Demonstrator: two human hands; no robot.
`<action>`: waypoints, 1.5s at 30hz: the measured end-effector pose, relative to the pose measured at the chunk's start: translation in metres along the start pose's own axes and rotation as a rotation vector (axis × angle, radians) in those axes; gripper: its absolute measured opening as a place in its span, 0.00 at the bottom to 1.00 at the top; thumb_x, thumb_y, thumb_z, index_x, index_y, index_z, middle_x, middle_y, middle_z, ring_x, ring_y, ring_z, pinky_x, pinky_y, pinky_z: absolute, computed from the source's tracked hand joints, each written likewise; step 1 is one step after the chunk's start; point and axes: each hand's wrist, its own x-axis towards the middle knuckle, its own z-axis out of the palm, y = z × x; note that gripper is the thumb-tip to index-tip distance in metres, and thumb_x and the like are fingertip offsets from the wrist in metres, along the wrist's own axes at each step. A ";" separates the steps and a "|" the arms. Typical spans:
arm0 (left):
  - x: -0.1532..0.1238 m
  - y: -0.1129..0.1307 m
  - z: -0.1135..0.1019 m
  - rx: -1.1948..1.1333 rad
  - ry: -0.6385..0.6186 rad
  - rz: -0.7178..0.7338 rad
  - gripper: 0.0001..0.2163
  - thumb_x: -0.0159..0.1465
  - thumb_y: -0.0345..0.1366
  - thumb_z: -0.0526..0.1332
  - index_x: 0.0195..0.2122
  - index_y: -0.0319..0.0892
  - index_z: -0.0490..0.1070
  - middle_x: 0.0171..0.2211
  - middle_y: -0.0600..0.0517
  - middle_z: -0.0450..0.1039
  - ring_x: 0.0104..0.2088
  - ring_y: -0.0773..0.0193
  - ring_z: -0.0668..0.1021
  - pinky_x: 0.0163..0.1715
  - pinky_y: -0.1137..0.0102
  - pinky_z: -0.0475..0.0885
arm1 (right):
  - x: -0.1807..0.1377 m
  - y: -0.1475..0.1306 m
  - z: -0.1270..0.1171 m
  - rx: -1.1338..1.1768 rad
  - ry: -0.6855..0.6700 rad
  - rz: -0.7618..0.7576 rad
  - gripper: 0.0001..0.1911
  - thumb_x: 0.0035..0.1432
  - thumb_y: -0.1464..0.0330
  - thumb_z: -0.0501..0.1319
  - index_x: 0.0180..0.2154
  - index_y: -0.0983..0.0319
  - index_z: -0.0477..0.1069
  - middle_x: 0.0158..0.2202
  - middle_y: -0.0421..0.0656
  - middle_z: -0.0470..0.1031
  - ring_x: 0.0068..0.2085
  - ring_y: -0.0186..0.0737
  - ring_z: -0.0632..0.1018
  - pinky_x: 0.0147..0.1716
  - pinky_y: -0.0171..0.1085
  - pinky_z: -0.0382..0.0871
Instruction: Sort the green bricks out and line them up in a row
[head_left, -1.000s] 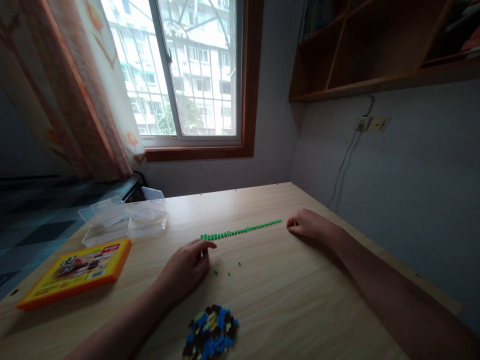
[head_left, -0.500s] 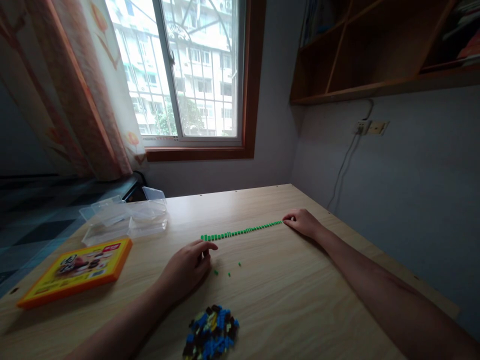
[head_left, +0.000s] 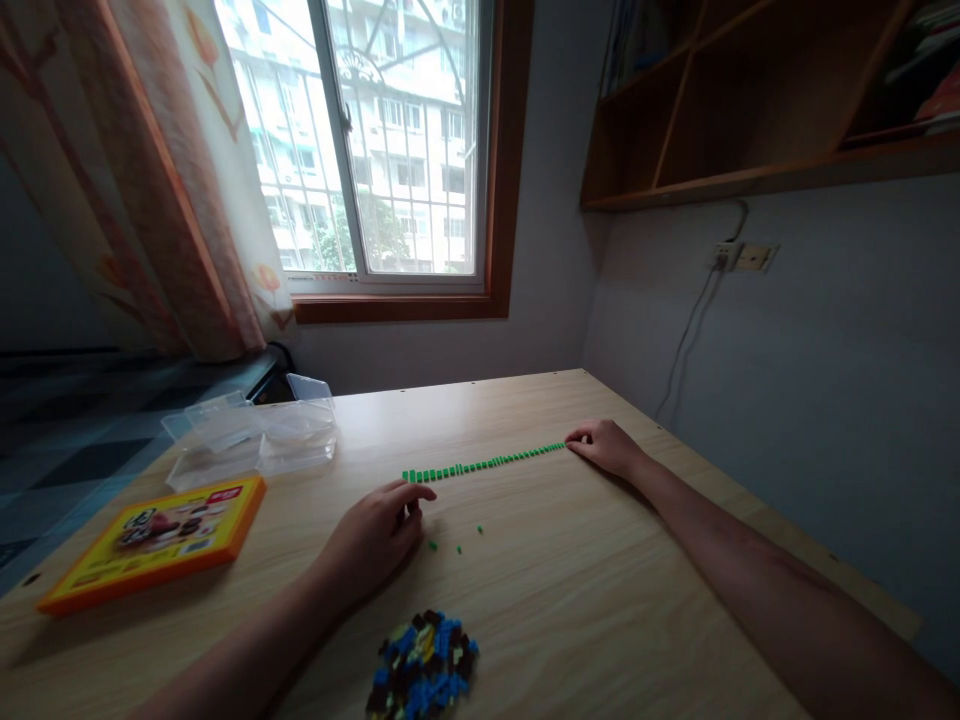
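A long row of small green toy bricks (head_left: 480, 466) runs across the wooden table, slanting away to the right. At its far right end is my right hand (head_left: 604, 446), thumb and fingers pinched together against the last brick; whatever lies between the fingertips is hidden. My left hand (head_left: 386, 525) rests on the table just in front of the row's left end. Its index finger stretches out, the other fingers curl loosely, and I see nothing in it. Close to the left hand lie a few loose green bricks (head_left: 459, 549).
A pile of blue, brown and yellow bricks (head_left: 424, 665) sits at the table's near edge of view. To the left are an orange-yellow box (head_left: 154, 540) and clear plastic trays (head_left: 255, 440). A wooden shelf (head_left: 750, 120) hangs on the right wall.
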 end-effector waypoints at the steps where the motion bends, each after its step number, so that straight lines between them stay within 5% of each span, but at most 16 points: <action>1: 0.000 0.000 0.000 -0.001 0.001 0.000 0.14 0.60 0.32 0.53 0.43 0.44 0.76 0.35 0.50 0.76 0.30 0.63 0.75 0.34 0.70 0.70 | 0.000 0.000 0.000 0.000 0.003 -0.002 0.11 0.58 0.65 0.61 0.36 0.60 0.82 0.35 0.43 0.81 0.34 0.38 0.76 0.35 0.35 0.66; 11: 0.000 0.000 0.002 -0.025 0.021 0.004 0.13 0.62 0.33 0.53 0.41 0.44 0.76 0.36 0.50 0.76 0.30 0.64 0.75 0.34 0.70 0.69 | -0.004 -0.005 -0.003 0.009 0.029 -0.038 0.10 0.58 0.64 0.61 0.36 0.61 0.81 0.35 0.44 0.80 0.32 0.38 0.75 0.36 0.36 0.67; 16: 0.000 0.002 0.000 -0.049 0.014 0.013 0.11 0.63 0.33 0.52 0.35 0.43 0.75 0.36 0.49 0.77 0.35 0.61 0.76 0.38 0.69 0.69 | -0.015 -0.057 -0.008 0.104 0.064 -0.230 0.13 0.63 0.63 0.59 0.36 0.62 0.80 0.32 0.44 0.78 0.30 0.36 0.75 0.32 0.34 0.67; 21: 0.002 0.005 -0.004 -0.100 0.001 -0.014 0.09 0.60 0.34 0.53 0.30 0.41 0.73 0.30 0.50 0.76 0.32 0.61 0.75 0.35 0.69 0.67 | -0.042 -0.120 -0.001 0.228 -0.141 -0.433 0.11 0.64 0.66 0.58 0.40 0.60 0.79 0.35 0.43 0.78 0.29 0.32 0.76 0.31 0.31 0.68; 25: 0.004 0.001 -0.006 -0.238 -0.015 -0.072 0.11 0.60 0.39 0.55 0.29 0.40 0.74 0.26 0.52 0.73 0.29 0.63 0.72 0.30 0.70 0.66 | -0.056 -0.144 0.010 0.199 -0.162 -0.507 0.12 0.62 0.69 0.59 0.45 0.57 0.78 0.40 0.44 0.79 0.35 0.34 0.78 0.35 0.31 0.69; 35: 0.005 -0.010 -0.013 -0.564 -0.067 -0.214 0.13 0.56 0.45 0.57 0.29 0.39 0.71 0.20 0.57 0.64 0.23 0.67 0.65 0.24 0.74 0.61 | -0.052 -0.146 0.031 0.145 -0.097 -0.589 0.11 0.65 0.66 0.58 0.45 0.57 0.78 0.38 0.44 0.79 0.39 0.37 0.78 0.39 0.33 0.69; 45: 0.004 -0.008 -0.012 -0.382 -0.142 0.003 0.11 0.60 0.39 0.59 0.31 0.39 0.78 0.32 0.49 0.77 0.34 0.62 0.76 0.38 0.70 0.69 | -0.053 -0.146 0.031 0.169 -0.118 -0.509 0.08 0.63 0.69 0.59 0.34 0.59 0.77 0.34 0.41 0.77 0.35 0.35 0.76 0.37 0.32 0.66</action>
